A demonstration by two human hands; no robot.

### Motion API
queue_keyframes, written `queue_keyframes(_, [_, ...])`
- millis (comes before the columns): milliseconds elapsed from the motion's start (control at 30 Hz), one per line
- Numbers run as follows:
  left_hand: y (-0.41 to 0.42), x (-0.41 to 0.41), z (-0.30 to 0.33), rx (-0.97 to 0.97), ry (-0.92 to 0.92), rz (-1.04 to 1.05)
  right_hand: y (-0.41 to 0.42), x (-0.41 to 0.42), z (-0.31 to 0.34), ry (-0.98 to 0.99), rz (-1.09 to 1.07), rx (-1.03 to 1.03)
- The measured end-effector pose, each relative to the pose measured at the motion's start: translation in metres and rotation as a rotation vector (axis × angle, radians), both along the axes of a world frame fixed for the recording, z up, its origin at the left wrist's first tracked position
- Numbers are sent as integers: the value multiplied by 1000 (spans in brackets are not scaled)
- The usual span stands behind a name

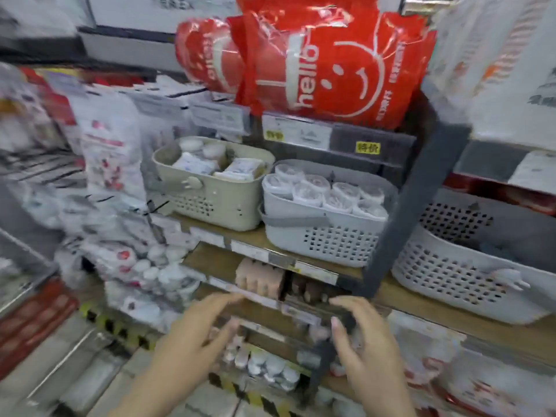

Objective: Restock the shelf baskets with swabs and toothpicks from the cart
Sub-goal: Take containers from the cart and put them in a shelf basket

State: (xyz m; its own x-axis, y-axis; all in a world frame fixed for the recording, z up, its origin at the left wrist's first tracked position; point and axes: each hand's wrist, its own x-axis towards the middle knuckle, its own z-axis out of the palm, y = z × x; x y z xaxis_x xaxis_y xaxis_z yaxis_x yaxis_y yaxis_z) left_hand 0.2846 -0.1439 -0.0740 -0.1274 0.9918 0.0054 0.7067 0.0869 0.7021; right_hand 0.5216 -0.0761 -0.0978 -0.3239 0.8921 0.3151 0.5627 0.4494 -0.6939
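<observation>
Low in the view, two bare hands reached forward toward a store shelf, the whole scene smeared by motion blur. The left hand [192,332] was held palm inward with its fingers straight and loosely spread, gripping nothing. The right hand [364,341] faced it a little apart, fingers slightly curved; a dark strap-like object [323,356] hung just beside its thumb, and whether the hand held it could not be told.

At far left, hanging packets [111,164] in white and red wrapping filled a wire rack, with more white bagged goods piled beneath. Right of them, on a wooden shelf [451,308], stood a beige basket [216,200] holding white round-lidded tubs and flat wrapped packs; the contents were too blurred to read. Touching its right side was a grey basket [325,233] with a perforated front, packed with upright white rolls or tubs in rows. A dark grey upright post [412,206] crossed in front of that basket's right edge. Further right sat a larger white perforated basket [457,275], its inside mostly in shadow.

Above the baskets, price tags lined the shelf edge, two with yellow labels, and a large red bag [316,61] printed with "hello" and a smiling face lay on the upper shelf. Lower shelves held pink and brown items [261,278], indistinct. Yellow-and-black hazard tape [120,326] ran along the floor at the shelf base.
</observation>
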Motion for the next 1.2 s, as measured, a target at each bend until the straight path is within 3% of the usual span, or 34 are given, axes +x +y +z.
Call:
queue_keyframes(100, [-82, -71, -19, -70, -154, 300, -20, -85, -18, -93, 274, -109])
queue_keyframes(300, [-247, -168, -52, -117, -92, 777, -74, -245, -47, -224, 652, -215])
queue_keyframes(500, [-337, -210, -70, -158, -166, 1135, -129, -359, -64, -293, 927, -231])
queue_keyframes(667, [-338, -253, -88, -154, -232, 1212, -125, -417, -81, -393, 1033, -314])
queue_keyframes(800, [-302, -308, -94, -160, -223, 1204, -94, -470, -97, -399, 980, -449])
queue_keyframes(1200, [-203, -515, -90, -100, -143, 1169, -40, -704, -114, -435, 1032, -410])
